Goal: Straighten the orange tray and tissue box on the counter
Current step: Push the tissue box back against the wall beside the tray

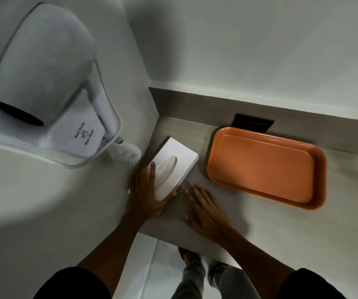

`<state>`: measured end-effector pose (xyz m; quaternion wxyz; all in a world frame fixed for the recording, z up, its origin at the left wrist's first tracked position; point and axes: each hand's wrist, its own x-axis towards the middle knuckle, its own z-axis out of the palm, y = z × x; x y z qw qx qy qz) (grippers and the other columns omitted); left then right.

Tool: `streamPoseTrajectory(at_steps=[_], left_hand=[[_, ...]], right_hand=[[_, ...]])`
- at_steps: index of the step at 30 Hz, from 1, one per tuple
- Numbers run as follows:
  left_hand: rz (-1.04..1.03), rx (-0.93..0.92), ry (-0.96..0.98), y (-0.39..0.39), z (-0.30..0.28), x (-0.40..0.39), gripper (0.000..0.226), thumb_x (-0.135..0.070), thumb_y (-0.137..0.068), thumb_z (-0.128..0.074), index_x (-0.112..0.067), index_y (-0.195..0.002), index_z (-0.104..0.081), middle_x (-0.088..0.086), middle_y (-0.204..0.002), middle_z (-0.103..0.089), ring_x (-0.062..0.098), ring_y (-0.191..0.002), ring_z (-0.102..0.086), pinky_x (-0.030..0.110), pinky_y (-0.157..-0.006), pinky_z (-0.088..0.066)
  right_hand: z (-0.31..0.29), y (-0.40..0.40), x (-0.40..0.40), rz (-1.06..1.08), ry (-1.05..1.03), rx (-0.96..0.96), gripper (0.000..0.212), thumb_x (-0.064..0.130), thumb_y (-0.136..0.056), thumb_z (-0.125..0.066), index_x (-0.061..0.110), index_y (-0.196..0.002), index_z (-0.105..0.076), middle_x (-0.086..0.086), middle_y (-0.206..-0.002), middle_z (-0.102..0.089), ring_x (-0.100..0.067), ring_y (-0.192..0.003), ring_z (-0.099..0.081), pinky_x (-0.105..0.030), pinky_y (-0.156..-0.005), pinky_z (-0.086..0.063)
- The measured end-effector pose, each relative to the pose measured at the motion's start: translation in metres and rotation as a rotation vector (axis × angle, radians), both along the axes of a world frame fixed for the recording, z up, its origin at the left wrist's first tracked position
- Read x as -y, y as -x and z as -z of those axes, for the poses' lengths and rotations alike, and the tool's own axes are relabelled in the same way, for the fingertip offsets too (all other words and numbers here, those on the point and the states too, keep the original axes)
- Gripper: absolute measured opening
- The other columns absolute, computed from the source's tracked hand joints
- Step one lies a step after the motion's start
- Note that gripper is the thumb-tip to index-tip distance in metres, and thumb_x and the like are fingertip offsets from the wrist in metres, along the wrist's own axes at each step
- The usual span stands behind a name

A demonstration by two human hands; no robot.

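Observation:
A white tissue box [174,160] with an oval slot lies askew at the counter's left end, next to the side wall. My left hand [146,193] grips its near end, fingers along the left side and thumb on the near right corner. My right hand [204,210] lies flat on the counter just right of the box, fingers spread, holding nothing. An empty orange tray [266,167] sits to the right, angled to the counter's edges, apart from both hands.
The grey counter [195,229] ends just behind my hands at its front edge. A wall-hung white hair dryer [44,67] with its cord hangs on the left wall. A dark socket plate [252,123] sits behind the tray on the backsplash. My feet show below.

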<state>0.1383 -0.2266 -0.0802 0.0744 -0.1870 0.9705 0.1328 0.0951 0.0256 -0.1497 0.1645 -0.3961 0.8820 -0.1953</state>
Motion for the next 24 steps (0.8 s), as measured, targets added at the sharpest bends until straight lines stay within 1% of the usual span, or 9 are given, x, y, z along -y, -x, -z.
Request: streamPoseTrajectory(at_steps=[1,3,6,9,12,14,18,21,24], left_hand=[[-0.003,0.013,0.012,0.000,0.002,0.000,0.128,-0.091,-0.078,-0.056,-0.020,-0.174,-0.010,0.018,-0.173,-0.027,0.043,-0.156,-0.037,0.057,-0.127,-0.036],[-0.023,0.018,0.016,0.003,0.006,0.002,0.130,-0.092,-0.073,-0.059,-0.023,-0.173,-0.013,0.018,-0.166,-0.034,0.043,-0.148,-0.044,0.058,-0.122,-0.040],[-0.059,0.001,0.013,0.010,0.014,0.002,0.133,-0.093,-0.068,-0.060,-0.025,-0.173,-0.016,0.018,-0.161,-0.037,0.043,-0.140,-0.048,0.060,-0.118,-0.041],[-0.096,-0.043,0.020,0.020,0.020,0.000,0.133,-0.095,-0.068,-0.057,-0.025,-0.173,-0.015,0.018,-0.163,-0.034,0.044,-0.143,-0.046,0.061,-0.118,-0.042],[-0.168,-0.055,-0.006,0.043,0.022,-0.005,0.133,-0.094,-0.067,-0.056,-0.030,-0.173,-0.007,0.016,-0.168,-0.024,0.046,-0.150,-0.037,0.062,-0.122,-0.038],[-0.229,-0.052,-0.028,0.063,0.022,-0.010,0.133,-0.091,-0.067,-0.059,-0.032,-0.173,-0.005,0.018,-0.169,-0.022,0.048,-0.152,-0.032,0.063,-0.124,-0.035],[-0.262,-0.082,0.026,0.098,0.020,-0.013,0.131,-0.086,-0.069,-0.064,-0.022,-0.173,-0.018,0.026,-0.166,-0.028,0.050,-0.151,-0.036,0.061,-0.125,-0.034],[-0.278,-0.125,0.054,0.117,0.019,-0.012,0.128,-0.083,-0.070,-0.067,-0.016,-0.171,-0.027,0.031,-0.165,-0.032,0.051,-0.150,-0.037,0.059,-0.124,-0.034],[-0.303,-0.116,0.068,0.130,0.018,-0.014,0.127,-0.080,-0.072,-0.074,-0.016,-0.171,-0.027,0.031,-0.165,-0.033,0.050,-0.150,-0.038,0.055,-0.124,-0.033]], right_hand=[[0.002,0.000,0.005,0.009,-0.031,-0.002,0.082,0.056,-0.111,-0.050,0.013,-0.176,-0.025,-0.016,-0.185,-0.017,-0.036,-0.173,-0.017,-0.060,-0.139,-0.021],[0.009,-0.001,0.012,0.019,-0.083,-0.015,0.082,0.057,-0.112,-0.046,0.015,-0.177,-0.019,-0.015,-0.187,-0.008,-0.037,-0.174,-0.008,-0.062,-0.139,-0.018],[0.020,-0.007,0.013,0.036,-0.105,-0.088,0.085,0.065,-0.112,-0.036,0.015,-0.178,-0.016,-0.014,-0.187,-0.009,-0.036,-0.174,-0.009,-0.062,-0.139,-0.016],[0.029,-0.009,0.014,0.052,-0.096,-0.108,0.088,0.071,-0.111,-0.029,0.016,-0.178,-0.015,-0.013,-0.187,-0.011,-0.034,-0.175,-0.011,-0.060,-0.138,-0.014],[0.032,-0.007,0.014,0.050,-0.093,-0.100,0.090,0.070,-0.110,-0.036,0.015,-0.178,-0.017,-0.013,-0.187,-0.012,-0.034,-0.174,-0.014,-0.059,-0.137,-0.015],[0.034,-0.007,0.013,0.046,-0.089,-0.095,0.090,0.070,-0.110,-0.039,0.015,-0.178,-0.017,-0.013,-0.187,-0.011,-0.034,-0.174,-0.013,-0.059,-0.137,-0.015],[0.035,-0.008,0.014,0.047,-0.086,-0.086,0.089,0.071,-0.111,-0.035,0.017,-0.179,-0.012,-0.011,-0.188,-0.008,-0.032,-0.175,-0.010,-0.057,-0.138,-0.013],[0.033,-0.009,0.015,0.048,-0.081,-0.077,0.087,0.071,-0.111,-0.032,0.018,-0.178,-0.015,-0.011,-0.188,-0.011,-0.032,-0.175,-0.012,-0.057,-0.136,-0.014],[0.032,-0.008,0.014,0.048,-0.089,-0.069,0.087,0.072,-0.111,-0.028,0.018,-0.178,-0.016,-0.011,-0.188,-0.011,-0.033,-0.174,-0.014,-0.057,-0.134,-0.014]])
